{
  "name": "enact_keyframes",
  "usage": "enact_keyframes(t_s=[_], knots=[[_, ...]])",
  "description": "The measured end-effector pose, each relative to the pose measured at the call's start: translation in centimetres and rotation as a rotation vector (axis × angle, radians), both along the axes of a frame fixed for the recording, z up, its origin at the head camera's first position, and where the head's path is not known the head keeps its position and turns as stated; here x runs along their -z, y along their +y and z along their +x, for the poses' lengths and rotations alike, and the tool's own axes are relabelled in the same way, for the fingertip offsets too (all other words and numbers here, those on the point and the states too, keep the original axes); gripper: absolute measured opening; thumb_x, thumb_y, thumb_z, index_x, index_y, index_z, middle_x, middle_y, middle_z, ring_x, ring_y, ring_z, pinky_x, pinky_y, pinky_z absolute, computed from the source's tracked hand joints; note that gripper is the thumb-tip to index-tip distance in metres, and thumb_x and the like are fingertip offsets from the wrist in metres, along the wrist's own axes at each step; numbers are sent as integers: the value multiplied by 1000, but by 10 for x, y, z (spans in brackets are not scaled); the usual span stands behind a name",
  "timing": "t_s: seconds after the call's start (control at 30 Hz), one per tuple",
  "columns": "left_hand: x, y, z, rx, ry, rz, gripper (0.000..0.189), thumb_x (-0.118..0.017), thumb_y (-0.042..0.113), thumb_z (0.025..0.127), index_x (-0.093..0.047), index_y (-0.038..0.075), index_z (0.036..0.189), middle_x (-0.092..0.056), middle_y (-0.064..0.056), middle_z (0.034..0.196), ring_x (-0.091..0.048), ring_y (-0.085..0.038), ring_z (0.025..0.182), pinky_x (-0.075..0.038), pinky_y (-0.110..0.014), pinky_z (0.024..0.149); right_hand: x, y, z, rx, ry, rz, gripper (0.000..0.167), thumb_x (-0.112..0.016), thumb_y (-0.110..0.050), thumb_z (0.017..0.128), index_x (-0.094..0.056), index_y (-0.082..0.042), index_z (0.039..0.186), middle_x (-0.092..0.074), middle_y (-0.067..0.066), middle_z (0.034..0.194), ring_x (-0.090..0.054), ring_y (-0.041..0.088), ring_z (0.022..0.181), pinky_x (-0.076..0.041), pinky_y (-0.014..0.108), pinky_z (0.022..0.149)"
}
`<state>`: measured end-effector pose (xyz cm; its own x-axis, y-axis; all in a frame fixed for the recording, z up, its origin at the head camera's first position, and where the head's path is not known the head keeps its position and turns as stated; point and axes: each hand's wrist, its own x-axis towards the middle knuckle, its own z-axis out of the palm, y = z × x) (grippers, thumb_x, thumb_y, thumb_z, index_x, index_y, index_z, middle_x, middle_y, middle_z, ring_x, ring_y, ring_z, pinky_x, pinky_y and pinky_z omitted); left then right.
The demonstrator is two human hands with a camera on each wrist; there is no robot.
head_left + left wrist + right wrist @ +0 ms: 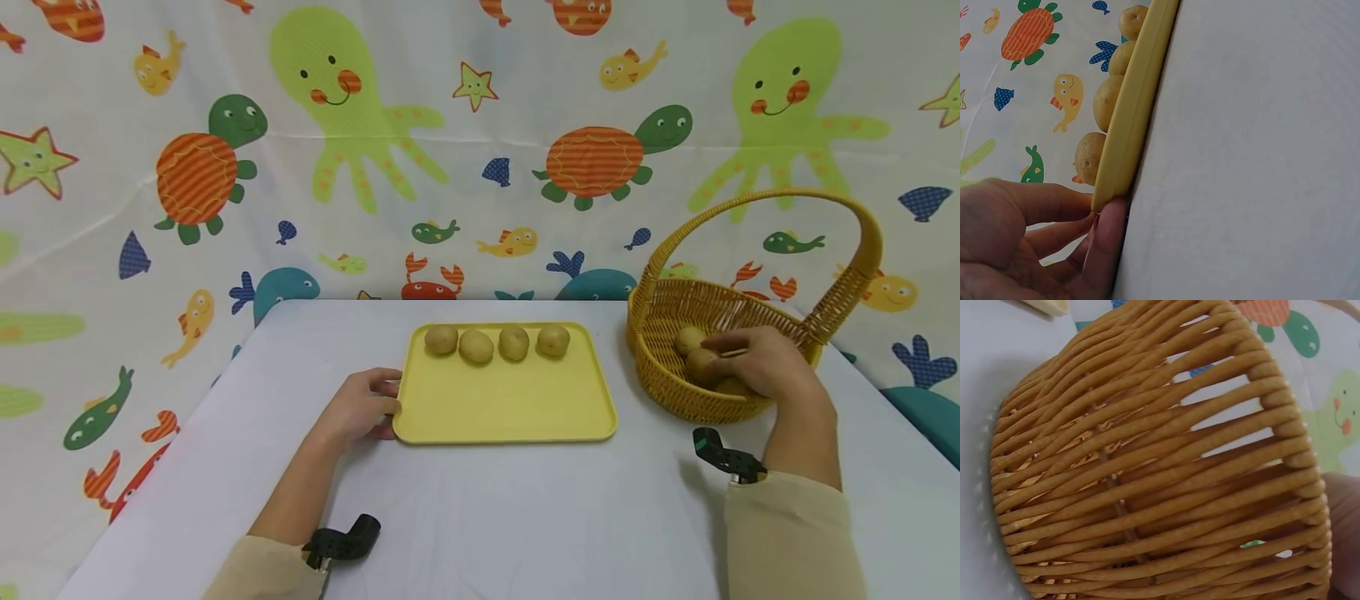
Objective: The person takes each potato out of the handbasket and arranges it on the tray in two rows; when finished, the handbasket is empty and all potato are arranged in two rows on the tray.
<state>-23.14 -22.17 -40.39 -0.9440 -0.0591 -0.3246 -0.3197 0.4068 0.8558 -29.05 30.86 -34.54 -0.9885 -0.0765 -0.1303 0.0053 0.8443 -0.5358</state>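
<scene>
Sea-creature cloth [480,221] fills the upper frame; white tabletop [525,517] below. Wicker basket [690,405] at right, its side blocking your right-wrist view. Yellow tray [502,400] mid-frame; your left hand [363,404] pinches its left edge. Your right hand [768,362] at basket potatoes [701,367], finger grip unclear. Four potatoes [476,347] along tray's top.

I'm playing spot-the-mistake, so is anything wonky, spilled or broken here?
No, nothing stands out. The four potatoes sit in a roughly straight row on the yellow tray, and the basket stands upright. I see nothing spilled or broken.
</scene>
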Motion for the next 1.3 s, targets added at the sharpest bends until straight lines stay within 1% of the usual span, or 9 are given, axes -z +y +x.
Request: enact_keyframes(t_s=[0.33, 0.53, 0.63, 0.7, 0.77, 0.87, 0.97, 1.1, 1.3], knots=[[3, 0, -1, -8, 2, 7, 58, -61, 1, 95, -49, 6, 151, -53, -19, 133, -63, -26, 97, -64, -33, 68, -2, 2, 1, 27, 22, -82, 67, -68, -49, 96, -57, -5, 146, -47, 31, 150, -40, 47, 138, -39, 65, 107], [3, 1, -1, -10, -3, 1, 57, -61, 1, 94, -49, 6, 150, -53, -19, 132, -63, -26, 97, -64, -33, 69, -8, -2, 6, 75, 14, -161, 74, -67, -57, 94, -53, -11, 150, -56, 27, 145, -47, 42, 133, -42, 60, 106], [3, 1, -2, -10, -3, -1, 57, -60, 1, 94, -49, 6, 150, -53, -19, 132, -63, -26, 98, -64, -33, 69, -11, -2, 7, 93, 37, -191, 73, -68, -57, 94, -54, -13, 150, -67, 17, 134, -54, 32, 125, -40, 59, 106], [3, 1, -3, -15, -6, -5, 58, -61, 2, 95, -49, 7, 151, -53, -18, 132, -63, -26, 98, -64, -33, 69, -12, -2, 7, 101, 40, -210, 73, -69, -58, 92, -55, -14, 149, -73, 1, 121, -62, 17, 114, -41, 55, 106], [3, 1, -3, -19, -11, -9, 58, -61, 2, 95, -49, 8, 151, -53, -18, 132, -63, -26, 98, -64, -33, 70, -13, -2, 6, 105, 37, -236, 74, -70, -59, 91, -55, -15, 149, -71, -17, 108, -65, 2, 100, -42, 51, 105], [3, 1, -3, -19, -12, -12, 57, -61, 2, 95, -48, 7, 151, -53, -19, 132, -63, -26, 96, -64, -32, 69, -13, -2, 6, 105, 38, -278, 77, -71, -61, 88, -54, -17, 149, -62, -33, 99, -65, -10, 90, -44, 44, 104], [3, 1, -3, -21, -10, -11, 57, -60, 2, 95, -48, 7, 151, -54, -19, 131, -63, -26, 96, -64, -32, 69, -14, -2, 7, 96, 58, -326, 76, -72, -59, 89, -55, -16, 149, -62, -35, 99, -65, -11, 91, -48, 29, 98], [3, 2, -3, -30, -9, -15, 57, -60, 0, 95, -49, 6, 150, -54, -18, 129, -63, -25, 95, -64, -32, 69, -14, -3, 6, 79, 69, -405, 71, -72, -50, 92, -53, -11, 149, -63, -35, 101, -67, -9, 92, -53, 11, 81], [3, 2, -3, -31, -7, -10, 58, -60, -1, 94, -49, 6, 151, -54, -18, 128, -64, -25, 95, -64, -33, 68, -15, -5, 5, 76, 57, -437, 70, -70, -48, 94, -51, -10, 150, -61, -32, 106, -68, -8, 92, -56, 13, 82]])
